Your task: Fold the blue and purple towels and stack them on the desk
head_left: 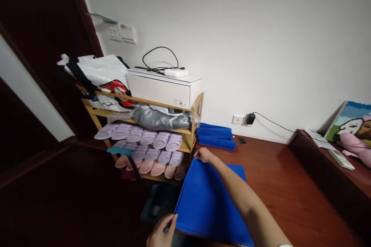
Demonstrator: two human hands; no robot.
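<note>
Blue, rectangular folded cloth (203, 197), pinched at two corners.
Left hand (162, 230) grips the near corner, right hand (204, 155) the far one, fingers closed; the fabric is probably light and soft, best held there. It spreads over a reddish-brown wooden tabletop (272, 177).

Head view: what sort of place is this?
Probably a room in a home or dormitory: a wooden rack holds rows of slippers, and a pink plush toy lies by a colourful picture.
</note>
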